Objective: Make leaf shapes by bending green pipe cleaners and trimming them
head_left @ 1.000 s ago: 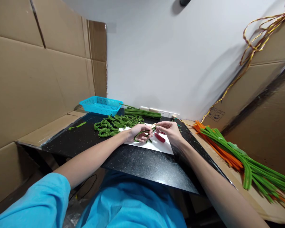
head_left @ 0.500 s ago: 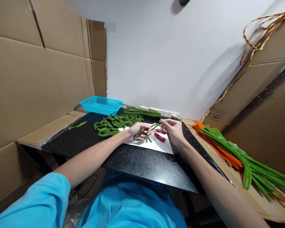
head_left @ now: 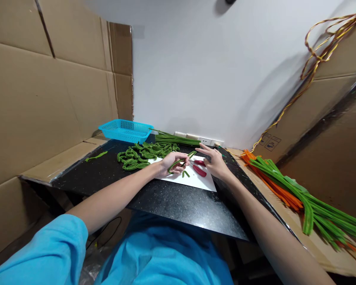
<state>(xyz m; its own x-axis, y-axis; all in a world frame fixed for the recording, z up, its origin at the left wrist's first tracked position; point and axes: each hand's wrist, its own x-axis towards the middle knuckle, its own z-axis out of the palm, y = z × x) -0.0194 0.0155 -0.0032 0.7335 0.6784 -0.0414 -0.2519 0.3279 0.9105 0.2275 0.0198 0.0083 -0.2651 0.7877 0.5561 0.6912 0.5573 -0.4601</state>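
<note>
Over a white sheet [head_left: 206, 183], my left hand [head_left: 172, 162] grips a bent dark green pipe cleaner [head_left: 192, 154], whose end sticks out past the fingertips toward the right. Just right of that end, my right hand [head_left: 215, 160] is open, its fingers spread and nothing seen in them. Red-handled pliers or cutters [head_left: 199, 171] lie on the sheet between and below the hands; their metal jaws are partly hidden by my left hand. Short cut green pieces [head_left: 185, 173] rest on the sheet below my left fingers.
Coiled green pipe-cleaner loops [head_left: 133, 158] lie left of the sheet on a black table [head_left: 178, 208]. Behind are a straight green bundle [head_left: 176, 139] and a blue basket [head_left: 123, 130]. Green [head_left: 323, 206] and orange [head_left: 280, 192] stems lie on cardboard at right. A cardboard wall [head_left: 53, 91] stands left.
The fingers of my right hand have spread from a pinch. My left fingers have closed up further around the pipe cleaner, and its end now points more upward.
</note>
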